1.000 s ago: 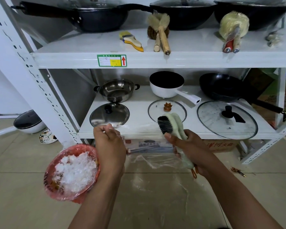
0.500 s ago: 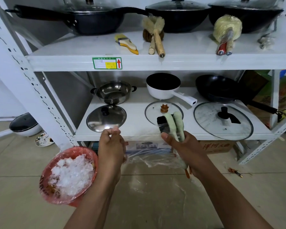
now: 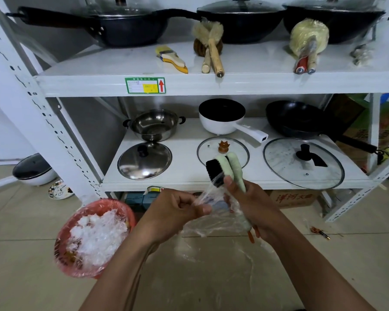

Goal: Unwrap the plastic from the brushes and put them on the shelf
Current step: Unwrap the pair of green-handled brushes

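Gripping the pale green brushes (image 3: 233, 167) by the handles in the right hand (image 3: 252, 203), fingers and thumb curled round them, black bristle heads up, in the air before the edge of the lower shelf (image 3: 184, 176). Pinching a gathered strand of the plastic (image 3: 211, 225) between thumb and fingers of the left hand (image 3: 175, 212), now just beside the right. A second ago, held well out to the left with the film stretched flat between both hands; since then brought in close, leaving the film slack and bunched below the handles. Probably re-gripping nearer the brushes for another pull. Bristle end mostly bare, only a thin strand across it; handles seemingly still wrapped. So, unwrapping well along but unfinished, and shelving of this pair not yet begun. Other brushes (image 3: 213, 52) already lying on the upper shelf (image 3: 99, 70), likely the spot for these too. Pink basin (image 3: 94, 234) on the floor at left, full of crumpled film, probably for the wrap once off. Risk: clingy film snagging on bristles or the orange loops (image 3: 252, 236) at the handle ends
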`<state>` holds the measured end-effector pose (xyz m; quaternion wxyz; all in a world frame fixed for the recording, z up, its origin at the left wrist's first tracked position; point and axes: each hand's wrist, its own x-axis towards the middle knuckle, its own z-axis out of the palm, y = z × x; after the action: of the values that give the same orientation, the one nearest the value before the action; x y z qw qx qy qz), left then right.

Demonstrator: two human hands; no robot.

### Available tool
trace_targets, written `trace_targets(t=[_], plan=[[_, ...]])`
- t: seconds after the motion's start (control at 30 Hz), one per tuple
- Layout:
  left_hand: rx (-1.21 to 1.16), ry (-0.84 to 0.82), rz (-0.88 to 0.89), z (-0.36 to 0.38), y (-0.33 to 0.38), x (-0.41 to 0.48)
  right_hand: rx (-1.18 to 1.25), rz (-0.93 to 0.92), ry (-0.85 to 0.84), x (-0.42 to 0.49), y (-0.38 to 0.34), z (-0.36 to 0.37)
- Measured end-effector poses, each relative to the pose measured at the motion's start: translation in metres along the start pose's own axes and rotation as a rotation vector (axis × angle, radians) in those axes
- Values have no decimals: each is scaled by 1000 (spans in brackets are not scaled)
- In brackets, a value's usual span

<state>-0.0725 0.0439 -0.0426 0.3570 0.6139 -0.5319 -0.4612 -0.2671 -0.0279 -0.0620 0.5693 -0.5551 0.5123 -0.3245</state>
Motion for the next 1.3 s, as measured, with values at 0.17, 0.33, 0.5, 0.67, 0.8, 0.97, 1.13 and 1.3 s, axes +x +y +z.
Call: trace_targets(t=[0.17, 0.33, 0.5, 0.67, 0.8, 0.97, 1.13, 1.3], plan=[[40, 100, 17, 3, -13, 9, 130, 100, -68, 3, 0, 0], [-87, 183, 74, 13, -7, 8, 180, 84, -42, 3, -2, 4], [-281, 289, 90, 16, -4, 8, 339, 84, -67, 7, 3, 1], [-250, 387, 38, 13, -8, 11, 455, 33, -79, 6, 5, 4], [-202, 408, 52, 13, -8, 10, 415, -15, 0, 7, 7, 5], [-81, 434, 93, 3, -6, 8, 189, -100, 65, 9, 7, -3], [-71, 434, 89, -1, -3, 5, 78, -204, 97, 10, 2, -10], [-6, 427, 100, -6, -2, 6, 38, -189, 67, 10, 2, -17]])
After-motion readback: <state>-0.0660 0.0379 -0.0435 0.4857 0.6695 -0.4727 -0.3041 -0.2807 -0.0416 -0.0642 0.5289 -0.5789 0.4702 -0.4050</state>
